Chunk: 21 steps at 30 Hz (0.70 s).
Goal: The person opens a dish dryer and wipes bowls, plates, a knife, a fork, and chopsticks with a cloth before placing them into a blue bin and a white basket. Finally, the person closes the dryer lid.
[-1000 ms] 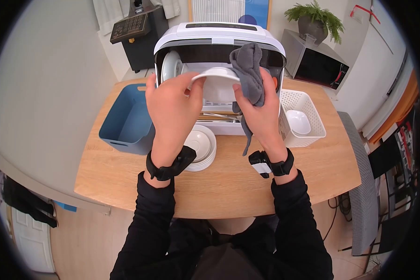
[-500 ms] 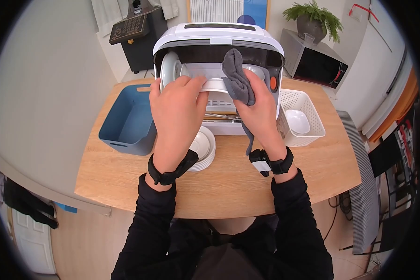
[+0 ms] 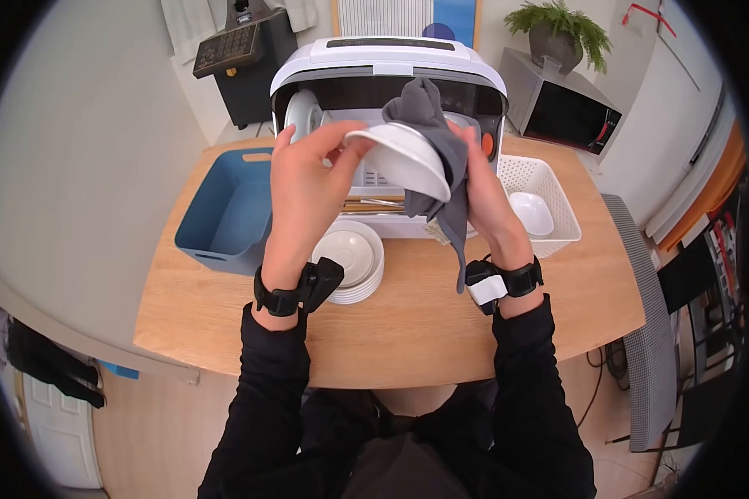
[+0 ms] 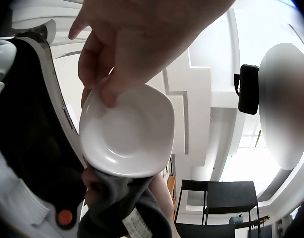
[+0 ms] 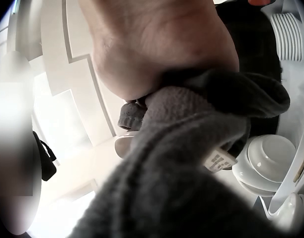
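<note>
White bowl (image 3: 404,162): held tilted in the air before the open front of the white cabinet (image 3: 391,56), my landmark. I see the left hand (image 3: 308,179) pinching its rim, thumb on the inner face, fingers narrow. The right hand (image 3: 491,195) grips a gray cloth (image 3: 449,158) against the bowl's opposite side; its fingers are partly hidden, so I cannot tell their full spread. A label shows on the cloth. Inside the cabinet, toward its left, a plate (image 3: 302,112) stands upright. On the table (image 3: 441,333), stacked dishes (image 3: 345,258) sit in front of the cabinet, a blue bin (image 3: 225,220) to its left, and a white basket (image 3: 562,200) holding a small bowl (image 3: 531,214) to its right.
</note>
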{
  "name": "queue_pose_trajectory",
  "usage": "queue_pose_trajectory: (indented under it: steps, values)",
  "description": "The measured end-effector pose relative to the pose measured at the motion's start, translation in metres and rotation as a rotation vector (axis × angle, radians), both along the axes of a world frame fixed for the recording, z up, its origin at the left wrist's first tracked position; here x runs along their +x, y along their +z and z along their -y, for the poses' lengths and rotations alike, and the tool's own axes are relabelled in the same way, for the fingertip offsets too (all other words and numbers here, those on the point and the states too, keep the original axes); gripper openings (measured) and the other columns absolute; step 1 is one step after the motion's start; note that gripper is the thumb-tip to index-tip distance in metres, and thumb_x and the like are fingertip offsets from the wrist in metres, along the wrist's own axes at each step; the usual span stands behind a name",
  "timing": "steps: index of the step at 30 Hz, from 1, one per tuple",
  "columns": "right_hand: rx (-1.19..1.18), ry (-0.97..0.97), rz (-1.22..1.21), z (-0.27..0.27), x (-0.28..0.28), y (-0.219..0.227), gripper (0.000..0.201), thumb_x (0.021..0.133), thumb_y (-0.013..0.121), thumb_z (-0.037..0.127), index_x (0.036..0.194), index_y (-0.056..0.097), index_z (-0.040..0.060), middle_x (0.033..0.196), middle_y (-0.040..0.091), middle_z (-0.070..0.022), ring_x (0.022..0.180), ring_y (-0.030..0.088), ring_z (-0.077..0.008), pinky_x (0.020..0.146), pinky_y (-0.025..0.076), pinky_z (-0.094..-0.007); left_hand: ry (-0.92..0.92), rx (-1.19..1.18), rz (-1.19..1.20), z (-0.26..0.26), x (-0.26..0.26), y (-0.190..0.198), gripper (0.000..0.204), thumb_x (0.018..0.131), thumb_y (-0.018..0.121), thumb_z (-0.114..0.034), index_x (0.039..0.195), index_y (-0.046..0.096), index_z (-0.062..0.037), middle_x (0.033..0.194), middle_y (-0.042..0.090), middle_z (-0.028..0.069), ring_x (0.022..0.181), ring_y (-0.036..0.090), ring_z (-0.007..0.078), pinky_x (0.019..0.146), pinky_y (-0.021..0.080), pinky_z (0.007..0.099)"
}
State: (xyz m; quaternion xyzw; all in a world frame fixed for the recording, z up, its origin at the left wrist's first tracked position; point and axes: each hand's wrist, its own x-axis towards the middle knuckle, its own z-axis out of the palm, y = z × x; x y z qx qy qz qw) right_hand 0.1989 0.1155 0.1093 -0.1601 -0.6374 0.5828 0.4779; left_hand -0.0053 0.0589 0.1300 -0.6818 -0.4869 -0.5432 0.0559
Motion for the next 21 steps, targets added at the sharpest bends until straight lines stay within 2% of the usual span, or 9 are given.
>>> queue_pose_trajectory:
  steps: [3,6,12,15,16,17,19,20,21]
  values:
    - [0.08,-0.144,0.107,0.008,-0.01,0.0,0.047,0.105,0.043,0.034,0.142,0.046,0.0035,0.129,0.057,-0.0063,0.111,0.056,-0.011,0.094,0.045,-0.0247,-0.072,0.025,-0.091,0.001,0.005,-0.001,0.015,0.084,0.069,-0.006,0.097,0.074,-0.0101,0.077,0.069,0.0005,0.068,0.06,0.0126,0.114,0.027,0.0476]
    - [-0.041,-0.182,0.119,0.018,-0.017,0.006,0.043,0.104,0.046,0.029,0.138,0.05,0.0031,0.119,0.062,-0.0049,0.104,0.058,-0.0097,0.091,0.046,-0.0253,-0.108,0.08,-0.176,0.0,0.005,-0.002,0.017,0.082,0.069,-0.003,0.095,0.074,-0.0125,0.076,0.068,0.0001,0.067,0.059,0.0122,0.113,0.028,0.0477]
    - [-0.093,-0.09,0.284,0.007,0.0,-0.005,0.037,0.1,0.051,0.022,0.129,0.058,0.0004,0.113,0.064,-0.0051,0.098,0.058,-0.0084,0.087,0.046,-0.0246,0.017,0.116,-0.172,0.01,0.017,-0.001,0.012,0.083,0.071,-0.009,0.094,0.074,-0.0124,0.069,0.064,-0.0004,0.061,0.055,0.0123,0.11,0.033,0.0476]
    - [0.034,-0.4,0.162,0.009,0.021,-0.012,0.036,0.099,0.052,0.022,0.127,0.06,0.0011,0.113,0.064,-0.0052,0.097,0.058,-0.009,0.087,0.046,-0.0248,0.043,0.125,-0.174,0.007,0.03,-0.001,0.007,0.082,0.073,-0.016,0.088,0.074,-0.0125,0.061,0.06,0.0002,0.054,0.053,0.0151,0.1,0.039,0.0463]
    - [0.032,-0.418,0.104,0.014,0.034,-0.003,0.036,0.097,0.053,0.017,0.13,0.059,0.0035,0.115,0.065,-0.0067,0.1,0.058,-0.011,0.089,0.047,-0.0253,0.032,0.138,-0.196,0.004,0.035,0.0,0.009,0.083,0.073,-0.018,0.088,0.074,-0.0108,0.06,0.06,0.0009,0.051,0.051,0.0169,0.096,0.042,0.0414]
    - [0.08,-0.523,0.022,0.009,0.047,-0.003,0.039,0.093,0.053,0.008,0.132,0.058,0.0065,0.118,0.065,-0.0078,0.103,0.059,-0.0121,0.09,0.047,-0.0248,-0.008,0.102,-0.194,0.0,0.04,0.004,0.01,0.082,0.073,-0.018,0.088,0.074,-0.0105,0.06,0.06,0.0016,0.051,0.052,0.0183,0.092,0.044,0.0394]
    - [0.191,-0.73,-0.014,0.016,0.073,0.01,0.041,0.087,0.052,0.001,0.125,0.063,0.0077,0.116,0.065,-0.0079,0.106,0.06,-0.0147,0.091,0.046,-0.0261,-0.082,0.03,-0.193,-0.007,0.051,0.014,0.011,0.081,0.073,-0.019,0.088,0.074,-0.0097,0.061,0.06,0.0028,0.052,0.053,0.0212,0.083,0.048,0.0354]
    - [0.292,-0.802,0.03,0.005,0.094,0.008,0.039,0.085,0.051,-0.001,0.119,0.066,0.0082,0.113,0.065,-0.0086,0.107,0.059,-0.0174,0.093,0.045,-0.028,-0.091,-0.104,-0.152,-0.005,0.06,0.021,0.015,0.08,0.073,-0.021,0.088,0.074,-0.0082,0.065,0.064,0.0066,0.062,0.062,0.0261,0.069,0.051,0.0355]
    - [0.393,-0.871,0.076,-0.008,0.117,0.006,0.038,0.083,0.051,-0.003,0.114,0.069,0.0088,0.111,0.065,-0.0093,0.108,0.059,-0.0202,0.094,0.045,-0.0299,-0.112,-0.127,-0.176,-0.01,0.07,0.023,0.016,0.079,0.073,-0.021,0.089,0.074,-0.0081,0.069,0.066,0.0078,0.066,0.064,0.0273,0.067,0.051,0.0368]
